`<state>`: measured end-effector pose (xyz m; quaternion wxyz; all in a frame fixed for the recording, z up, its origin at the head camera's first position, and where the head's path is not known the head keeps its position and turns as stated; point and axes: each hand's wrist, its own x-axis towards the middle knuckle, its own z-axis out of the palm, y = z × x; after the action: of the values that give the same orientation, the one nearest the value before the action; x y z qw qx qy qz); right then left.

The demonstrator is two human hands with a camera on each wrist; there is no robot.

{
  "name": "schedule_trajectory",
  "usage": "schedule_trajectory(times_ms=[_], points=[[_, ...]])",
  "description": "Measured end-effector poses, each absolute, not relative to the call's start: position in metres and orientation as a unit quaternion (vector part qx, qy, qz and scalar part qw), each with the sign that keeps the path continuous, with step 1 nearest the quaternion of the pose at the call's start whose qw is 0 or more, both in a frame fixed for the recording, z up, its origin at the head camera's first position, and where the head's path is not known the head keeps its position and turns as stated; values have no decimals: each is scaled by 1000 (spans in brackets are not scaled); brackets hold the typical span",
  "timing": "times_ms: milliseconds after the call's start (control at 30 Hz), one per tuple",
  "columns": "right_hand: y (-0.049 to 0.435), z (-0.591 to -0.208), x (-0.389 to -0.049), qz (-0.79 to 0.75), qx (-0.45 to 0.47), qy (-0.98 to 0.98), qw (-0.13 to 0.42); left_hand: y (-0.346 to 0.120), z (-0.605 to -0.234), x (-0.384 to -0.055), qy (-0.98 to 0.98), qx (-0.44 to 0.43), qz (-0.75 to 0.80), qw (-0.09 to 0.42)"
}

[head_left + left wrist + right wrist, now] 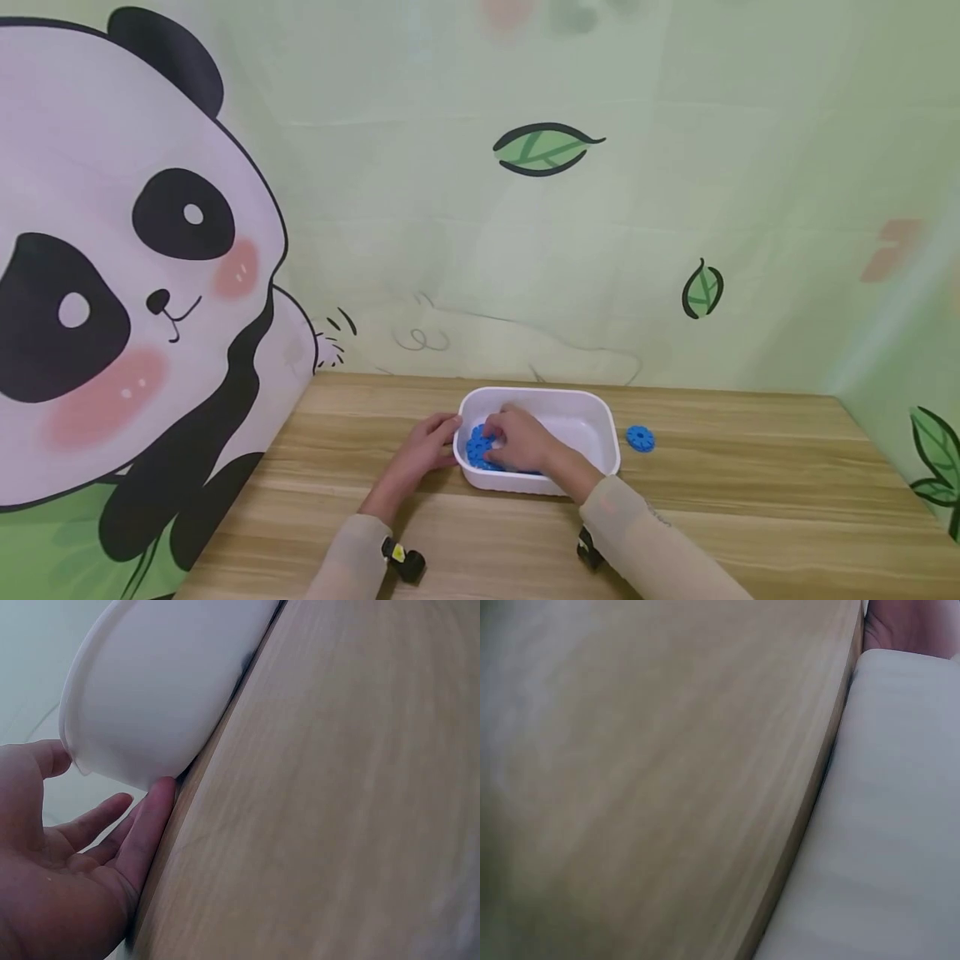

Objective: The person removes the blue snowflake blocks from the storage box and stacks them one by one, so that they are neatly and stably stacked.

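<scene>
A white plastic tub sits on the wooden table, with several blue notched discs gathered at its left end. My right hand reaches over the near rim into the tub, its fingers bent and thumb and fingertips at the discs; I cannot tell whether it grips one. At the tub's left end is my left hand, thumb at the rim. In the left wrist view, this hand has its thumb by the rim and a fingertip against the lower wall of the tub. The right wrist view hides the right hand's fingers.
A single blue notched disc lies on the table just right of the tub. The wooden table meets a pale green wall sheet printed with a panda and leaves at its back edge.
</scene>
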<state>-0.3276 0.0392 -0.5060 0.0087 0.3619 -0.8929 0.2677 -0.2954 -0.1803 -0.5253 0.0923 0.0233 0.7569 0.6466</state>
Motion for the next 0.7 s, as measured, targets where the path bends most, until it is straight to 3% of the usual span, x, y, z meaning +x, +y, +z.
schedule_trajectory(times_ms=[700], points=[[31,-500,-323,289,386,-876,-2,-183,-523,-295,755,30,649,90]])
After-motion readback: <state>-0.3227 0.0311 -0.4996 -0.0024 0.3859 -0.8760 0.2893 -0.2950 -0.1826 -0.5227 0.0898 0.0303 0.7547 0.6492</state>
